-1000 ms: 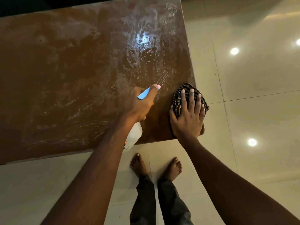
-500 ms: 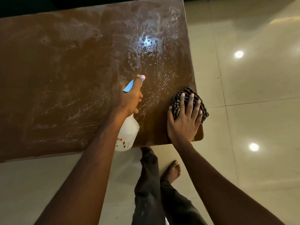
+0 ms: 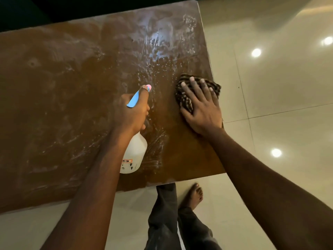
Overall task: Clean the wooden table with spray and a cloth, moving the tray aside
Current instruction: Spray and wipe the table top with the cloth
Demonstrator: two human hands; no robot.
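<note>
The left hand (image 3: 129, 112) is clenched round the neck of a white spray bottle (image 3: 134, 154), its fingers wrapped over the blue trigger (image 3: 133, 101). The pink nozzle (image 3: 148, 86) pokes out just past the fingertips and points away from the person. The bottle's body hangs back below the wrist, tilted over the table (image 3: 63, 105), and a small label (image 3: 127, 161) shows on its lower side beside the forearm. Just to the right of this hand, near it but apart, the right hand (image 3: 201, 105) lies flat with its fingers straight and slightly spread, pressing down on a dark and pale checked cloth (image 3: 183, 98). The bunched cloth sits under the palm and fingers and shows past the fingertips and beside the thumb. This hand and the cloth are close to the table's right edge. Beyond both hands the brown wooden top is wet with whitish streaks and droplets, thickest ahead of the nozzle and toward the far right corner; to the left of the left hand the smears are fainter. To the right of the right hand, past the table's edge, is a pale glossy tiled floor (image 3: 279, 105) with round light reflections (image 3: 256, 52). Below the forearms, off the near edge, a bare foot (image 3: 194, 195) and dark trouser legs (image 3: 165, 213) stand on that floor.
</note>
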